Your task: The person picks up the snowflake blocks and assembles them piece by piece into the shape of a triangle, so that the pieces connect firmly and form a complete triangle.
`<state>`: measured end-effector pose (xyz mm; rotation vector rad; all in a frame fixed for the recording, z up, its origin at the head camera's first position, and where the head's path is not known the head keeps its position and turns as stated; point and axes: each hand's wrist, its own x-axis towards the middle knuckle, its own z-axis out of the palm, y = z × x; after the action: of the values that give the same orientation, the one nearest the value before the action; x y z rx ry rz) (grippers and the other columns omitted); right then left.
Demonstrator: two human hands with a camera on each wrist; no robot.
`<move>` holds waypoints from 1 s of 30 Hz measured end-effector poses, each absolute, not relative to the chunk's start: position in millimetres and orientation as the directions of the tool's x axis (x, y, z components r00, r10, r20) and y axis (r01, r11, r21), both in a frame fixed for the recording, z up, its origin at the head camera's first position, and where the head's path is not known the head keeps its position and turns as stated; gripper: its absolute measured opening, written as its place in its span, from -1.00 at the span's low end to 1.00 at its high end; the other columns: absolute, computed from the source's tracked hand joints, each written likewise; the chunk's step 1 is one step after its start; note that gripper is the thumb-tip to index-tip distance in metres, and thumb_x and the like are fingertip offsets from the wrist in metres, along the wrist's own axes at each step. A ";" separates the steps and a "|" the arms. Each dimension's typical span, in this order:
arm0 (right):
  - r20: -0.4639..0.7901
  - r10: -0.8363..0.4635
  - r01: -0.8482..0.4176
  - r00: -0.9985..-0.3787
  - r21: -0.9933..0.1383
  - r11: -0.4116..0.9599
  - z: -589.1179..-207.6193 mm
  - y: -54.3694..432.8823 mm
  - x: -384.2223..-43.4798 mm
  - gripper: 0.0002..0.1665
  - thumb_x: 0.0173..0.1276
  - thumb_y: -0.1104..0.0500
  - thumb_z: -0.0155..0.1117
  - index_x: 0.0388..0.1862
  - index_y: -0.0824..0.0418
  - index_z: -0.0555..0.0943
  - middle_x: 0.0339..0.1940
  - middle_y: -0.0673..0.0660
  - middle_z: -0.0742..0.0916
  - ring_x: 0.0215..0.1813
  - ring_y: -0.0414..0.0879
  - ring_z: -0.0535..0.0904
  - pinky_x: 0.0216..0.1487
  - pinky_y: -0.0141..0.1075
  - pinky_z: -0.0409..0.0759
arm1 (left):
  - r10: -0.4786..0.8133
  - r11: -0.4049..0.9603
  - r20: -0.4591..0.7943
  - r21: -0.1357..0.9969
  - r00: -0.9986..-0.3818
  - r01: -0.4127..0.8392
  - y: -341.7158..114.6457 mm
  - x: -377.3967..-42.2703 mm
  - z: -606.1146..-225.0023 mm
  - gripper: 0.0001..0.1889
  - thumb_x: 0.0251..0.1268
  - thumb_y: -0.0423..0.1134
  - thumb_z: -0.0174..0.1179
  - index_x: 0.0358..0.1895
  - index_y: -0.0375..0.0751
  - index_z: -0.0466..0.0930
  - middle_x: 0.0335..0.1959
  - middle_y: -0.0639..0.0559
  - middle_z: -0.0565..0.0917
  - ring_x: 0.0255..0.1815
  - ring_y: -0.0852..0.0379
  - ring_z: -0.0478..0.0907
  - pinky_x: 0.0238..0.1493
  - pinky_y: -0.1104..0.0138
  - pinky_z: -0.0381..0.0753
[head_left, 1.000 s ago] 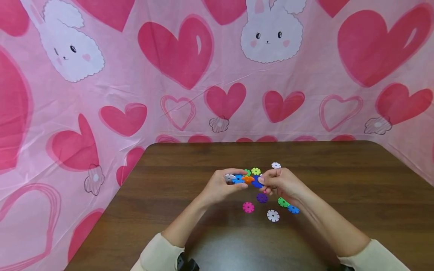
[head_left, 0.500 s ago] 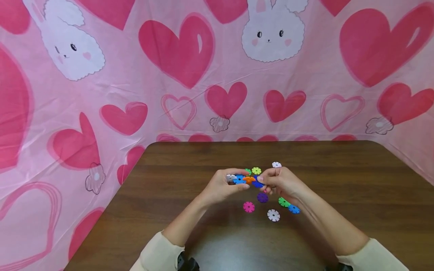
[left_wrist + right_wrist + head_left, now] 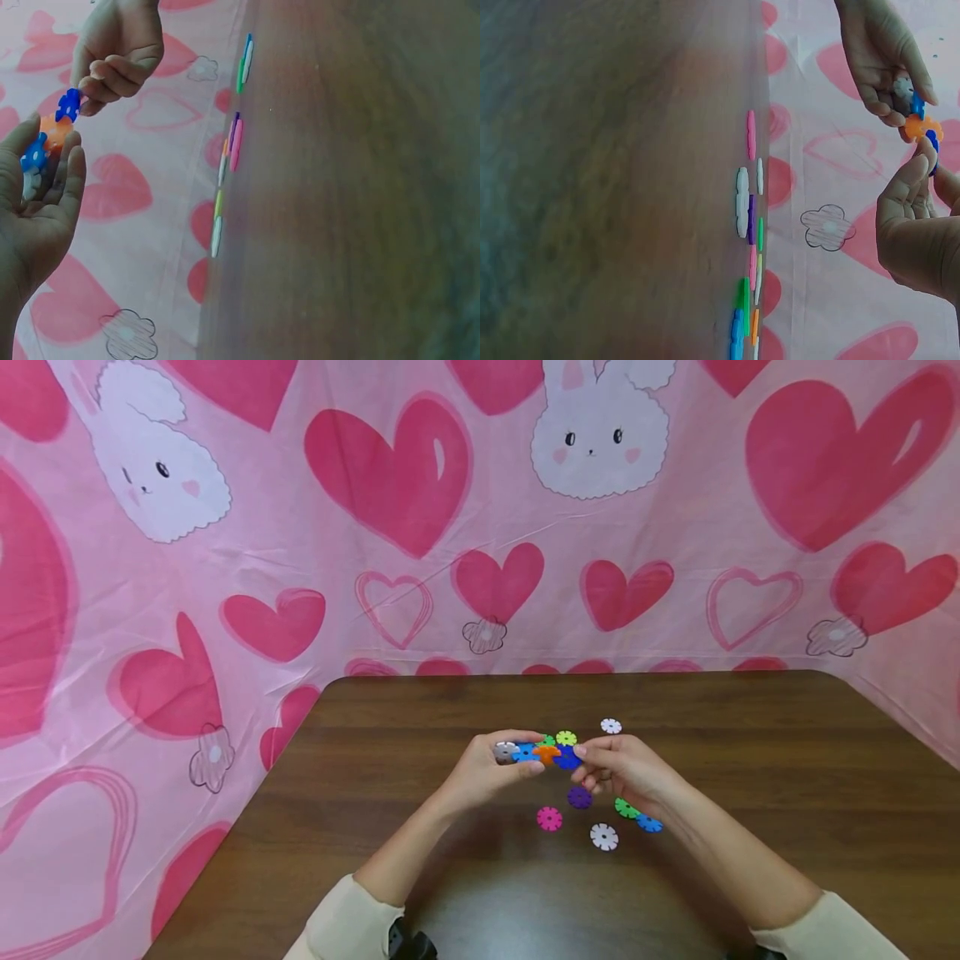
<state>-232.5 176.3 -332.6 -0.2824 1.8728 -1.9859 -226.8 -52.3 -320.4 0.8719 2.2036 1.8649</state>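
A short chain of slotted plastic discs is held up between my hands in the head view. It runs from a white disc point(image 3: 506, 752) through a light blue disc point(image 3: 527, 753) and an orange disc point(image 3: 547, 754) to a dark blue disc point(image 3: 567, 758). My left hand point(image 3: 478, 777) grips the white and light blue end, thumb below and fingers above. At the other end, my right hand point(image 3: 628, 770) pinches the dark blue disc's edge between thumb and finger. The right wrist view shows the orange disc point(image 3: 922, 129) joined crosswise between the two blue ones.
Loose discs lie on the brown table point(image 3: 375, 727): a yellow-green one point(image 3: 566, 738) and a white one point(image 3: 611, 726) behind the hands; purple point(image 3: 579, 797), pink point(image 3: 549, 819), white point(image 3: 603, 837), green point(image 3: 627, 808) and blue point(image 3: 649, 823) ones nearer. A heart-patterned cloth point(image 3: 420, 643) hangs behind.
The chain and my left hand have shifted slightly left and up. My right fingers have slid toward the dark blue disc's right edge, so more of it shows.
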 end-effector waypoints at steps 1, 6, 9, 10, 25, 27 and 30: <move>-0.122 -0.411 0.147 -0.903 -0.989 -0.028 -333.0 176.5 -232.5 -0.77 0.36 0.16 0.15 -0.29 0.33 0.60 -0.52 0.10 0.70 -0.54 -0.22 0.56 -0.38 -0.41 0.58 | 0.494 0.064 0.267 0.938 -0.828 0.340 -52.4 -227.0 -320.5 -0.65 0.16 -0.45 0.23 0.03 -0.49 0.52 -0.21 -0.33 0.64 -0.28 -0.11 0.61 -0.15 0.02 0.57; -0.121 -0.417 0.153 -0.901 -0.987 -0.042 -334.3 177.8 -232.5 -0.81 0.36 0.19 0.14 -0.36 0.27 0.62 -0.54 0.09 0.70 -0.55 -0.22 0.56 -0.39 -0.41 0.57 | 0.480 0.065 0.266 0.939 -0.836 0.337 -52.6 -228.1 -320.7 -0.65 0.14 -0.46 0.24 0.03 -0.49 0.52 -0.19 -0.41 0.61 -0.27 -0.21 0.59 -0.18 0.07 0.59; -0.113 -0.431 0.156 -0.895 -0.986 -0.064 -334.8 177.5 -232.6 -0.80 0.38 0.25 0.10 -0.41 0.24 0.63 -0.55 0.08 0.70 -0.56 -0.23 0.55 -0.41 -0.42 0.57 | 0.470 0.106 0.262 0.931 -0.843 0.349 -53.3 -228.8 -321.1 -0.63 0.12 -0.44 0.27 0.03 -0.44 0.53 -0.22 -0.32 0.64 -0.34 0.04 0.60 -0.28 0.32 0.60; -0.109 -0.434 0.155 -0.894 -0.985 -0.071 -335.0 177.1 -232.7 -0.78 0.38 0.27 0.08 -0.42 0.23 0.63 -0.56 0.07 0.70 -0.56 -0.23 0.55 -0.41 -0.42 0.57 | 0.465 0.117 0.268 0.926 -0.844 0.359 -53.6 -229.0 -321.1 -0.62 0.10 -0.44 0.28 0.04 -0.43 0.53 -0.20 -0.28 0.64 -0.33 0.13 0.59 -0.28 0.38 0.59; -0.097 -0.397 0.131 -0.913 -0.990 -0.059 -339.4 171.4 -231.1 -0.85 0.33 0.29 0.11 -0.41 0.30 0.57 -0.58 0.07 0.68 -0.57 -0.23 0.53 -0.44 -0.43 0.55 | 0.432 0.171 0.500 0.772 -0.751 0.612 -45.2 -247.0 -341.5 -0.68 -0.02 -0.31 0.40 -0.13 -0.31 0.66 -0.16 -0.06 0.66 -0.12 -0.04 0.59 -0.18 0.26 0.60; -0.087 -0.411 0.123 -0.908 -0.990 -0.063 -339.4 169.2 -230.7 -0.86 0.33 0.31 0.10 -0.41 0.30 0.57 -0.58 0.06 0.67 -0.57 -0.24 0.53 -0.45 -0.43 0.55 | 0.440 0.176 0.515 0.753 -0.735 0.634 -43.6 -250.4 -346.1 -0.73 -0.03 -0.28 0.41 -0.20 -0.28 0.70 -0.21 -0.02 0.68 -0.15 0.05 0.60 -0.16 0.24 0.59; -0.078 -0.430 0.117 -0.900 -0.991 -0.065 -339.0 166.6 -230.0 -0.83 0.34 0.32 0.07 -0.41 0.29 0.59 -0.59 0.06 0.67 -0.56 -0.25 0.53 -0.46 -0.44 0.53 | 0.452 0.156 0.517 0.757 -0.727 0.635 -42.0 -250.7 -348.6 -0.77 -0.03 -0.28 0.40 -0.25 -0.29 0.72 -0.28 -0.01 0.71 -0.21 0.21 0.62 -0.17 0.30 0.59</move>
<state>-230.0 166.6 -339.0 -0.3345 1.8464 -2.0238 -250.7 -42.0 -348.6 1.1942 2.5110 1.7975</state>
